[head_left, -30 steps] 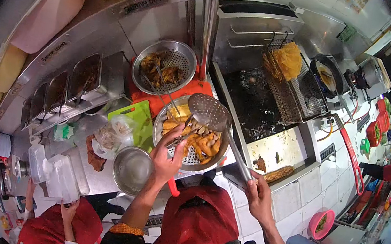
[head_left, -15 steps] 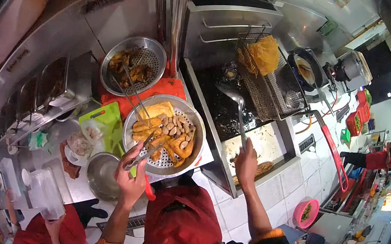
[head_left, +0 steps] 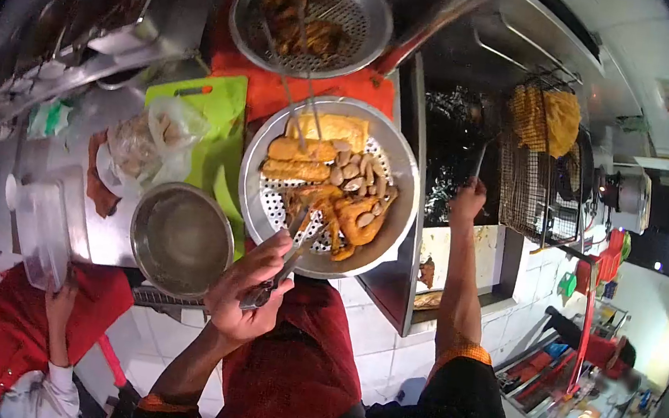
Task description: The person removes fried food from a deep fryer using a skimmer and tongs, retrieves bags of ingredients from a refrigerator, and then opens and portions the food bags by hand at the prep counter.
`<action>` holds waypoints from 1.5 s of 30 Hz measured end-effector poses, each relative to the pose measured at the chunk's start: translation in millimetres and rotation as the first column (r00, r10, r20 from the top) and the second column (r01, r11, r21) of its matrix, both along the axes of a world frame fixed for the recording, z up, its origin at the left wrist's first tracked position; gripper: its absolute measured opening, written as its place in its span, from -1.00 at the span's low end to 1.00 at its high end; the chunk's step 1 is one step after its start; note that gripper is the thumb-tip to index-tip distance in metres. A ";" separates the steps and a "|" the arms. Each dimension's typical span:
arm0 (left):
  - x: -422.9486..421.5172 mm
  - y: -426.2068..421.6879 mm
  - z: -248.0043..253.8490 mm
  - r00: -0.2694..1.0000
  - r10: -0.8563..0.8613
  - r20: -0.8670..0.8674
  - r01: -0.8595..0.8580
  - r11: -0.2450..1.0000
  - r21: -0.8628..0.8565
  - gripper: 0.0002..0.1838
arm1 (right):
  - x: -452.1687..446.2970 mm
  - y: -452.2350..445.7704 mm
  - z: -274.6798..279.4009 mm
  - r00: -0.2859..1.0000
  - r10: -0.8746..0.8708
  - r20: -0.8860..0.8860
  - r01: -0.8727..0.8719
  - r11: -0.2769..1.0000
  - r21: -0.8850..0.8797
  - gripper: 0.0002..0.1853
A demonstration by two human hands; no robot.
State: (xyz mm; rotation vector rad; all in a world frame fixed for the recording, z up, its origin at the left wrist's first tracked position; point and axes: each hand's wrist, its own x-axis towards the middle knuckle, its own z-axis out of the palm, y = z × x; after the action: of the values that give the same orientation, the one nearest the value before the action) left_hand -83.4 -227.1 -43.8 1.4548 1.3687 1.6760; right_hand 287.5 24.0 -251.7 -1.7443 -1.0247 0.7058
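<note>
My left hand (head_left: 245,294) grips metal tongs (head_left: 292,258), their tips over the front of a perforated metal colander (head_left: 407,218). In it lie fried chicken pieces (head_left: 363,217), small brown oval pieces (head_left: 356,172) and golden fried blocks (head_left: 327,133). My right hand (head_left: 467,202) is closed round the handle of a long-handled metal spoon (head_left: 481,158) at the fryer (head_left: 446,152); the spoon's head is not visible against the dark oil. Right of it, a wire fry basket (head_left: 524,195) has a yellow crisp mass (head_left: 558,119) at its far end.
Another colander (head_left: 370,55) with browned pieces stands behind, thin metal rods (head_left: 290,78) reaching between both. To the left are a green cutting board (head_left: 217,111), plastic bag (head_left: 168,134) and steel bowl (head_left: 180,244). A co-worker (head_left: 46,311) holds a clear container (head_left: 43,232) at lower left.
The view has shifted, bringing the colander closer to the middle. My right hand and the spoon have moved further over the fryer, and the spoon's head no longer shows. My left hand keeps the tongs.
</note>
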 end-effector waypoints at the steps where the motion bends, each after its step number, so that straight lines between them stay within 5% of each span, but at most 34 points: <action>1: -0.7 -0.2 -2.4 0.999 -0.006 0.050 0.006 1.000 0.011 -0.64 | -16.6 -5.4 38.6 0.879 -0.070 -0.472 -0.034 0.977 -0.208 -0.84; 2: -2.8 -1.3 -5.7 0.997 -0.022 0.069 0.022 1.000 0.001 -0.58 | -20.7 -6.0 48.5 0.886 -0.067 -0.460 -0.039 0.975 -0.217 -0.84; 4: -5.7 -3.1 -8.7 0.997 -0.025 0.069 0.026 0.999 -0.024 -0.55 | -22.5 -7.4 58.7 0.532 -0.124 -0.837 -0.098 0.974 -0.206 -0.77; 5: -7.2 -3.0 -9.7 0.998 -0.034 0.054 0.036 0.999 -0.040 -0.53 | -20.6 -7.6 60.1 0.540 -0.124 -0.833 -0.098 0.973 -0.208 -0.77; 7: -9.4 -2.8 -12.4 0.997 -0.039 0.060 0.042 0.998 -0.038 -0.51 | -15.0 -8.6 64.1 -0.099 -0.220 -0.970 -0.195 0.961 -0.198 -0.72; 11: -14.9 0.0 -11.7 0.997 -0.067 0.047 0.069 0.997 -0.042 -0.46 | -18.6 -14.1 61.4 -0.304 -0.149 -0.941 -0.139 0.984 -0.110 -0.69; 20: -19.6 -5.5 -11.7 0.997 -0.071 0.043 0.074 0.995 -0.068 -0.45 | -14.3 38.3 45.4 0.089 -0.163 -0.983 0.011 0.987 -0.163 -0.94; 23: -19.8 -3.9 -5.8 0.997 -0.067 0.049 0.069 0.996 -0.058 -0.48 | -24.6 51.4 47.6 0.051 -0.051 -0.997 -0.070 0.996 -0.054 -0.94; 24: -19.6 -4.2 -6.4 0.997 -0.067 0.047 0.070 0.996 -0.052 -0.48 | -5.7 70.8 18.5 0.309 0.043 -0.950 -0.148 0.989 -0.003 -0.91; 25: -19.4 -6.2 -7.4 0.996 -0.068 0.051 0.072 0.995 -0.068 -0.51 | -17.2 73.7 31.9 0.309 0.047 -0.950 -0.147 0.989 0.002 -0.91; 27: -18.3 -7.2 -7.0 0.996 -0.068 0.055 0.072 0.994 -0.076 -0.53 | -56.4 76.2 77.3 0.343 -0.294 -0.892 0.011 0.951 -0.309 -0.91; 28: -18.1 -6.6 -5.7 0.997 -0.070 0.032 0.072 0.994 -0.079 -0.55 | -63.1 85.4 69.4 0.275 -0.306 -0.911 0.178 0.948 -0.265 -0.90; 33: -14.2 -6.0 -4.6 0.996 -0.079 0.035 0.081 0.995 -0.066 -0.59 | -71.3 98.3 80.3 0.100 -0.364 -0.926 0.182 0.922 -0.343 -0.91; 35: -13.8 -5.3 -2.2 0.995 -0.091 0.046 0.094 0.994 -0.063 -0.58 | -75.7 100.8 84.2 -0.083 -0.354 -0.931 0.161 0.918 -0.363 -0.87; 36: -13.6 -5.3 -1.0 0.993 -0.102 0.058 0.105 0.992 -0.063 -0.58 | -81.9 103.5 83.6 0.032 -0.388 -0.921 0.186 0.908 -0.376 -0.81; 39: -12.3 -6.8 -4.6 0.995 -0.093 0.028 0.094 0.995 -0.033 -0.57 | -70.9 112.8 53.6 0.101 -0.361 -0.927 0.097 0.931 -0.352 -0.87; 40: -12.3 -7.5 -4.7 0.995 -0.094 0.027 0.095 0.995 -0.029 -0.57 | -78.4 99.3 55.9 0.334 -0.202 -0.921 0.081 0.979 -0.185 -0.86; 43: -12.8 -7.5 -3.4 0.996 -0.084 -0.014 0.084 0.996 -0.029 -0.56 | -84.6 98.0 56.6 0.227 -0.377 -0.898 0.302 0.904 -0.303 -0.87; 45: -12.9 -7.9 0.0 0.995 -0.089 -0.037 0.087 0.995 -0.048 -0.56 | -84.6 95.7 57.1 0.300 -0.381 -0.875 0.298 0.908 -0.293 -0.86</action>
State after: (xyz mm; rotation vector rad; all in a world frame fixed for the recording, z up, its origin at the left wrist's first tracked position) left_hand -96.4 -234.9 -43.8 1.5065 1.3358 1.5583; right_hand 202.9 119.7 -194.6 -1.1849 0.2002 1.2326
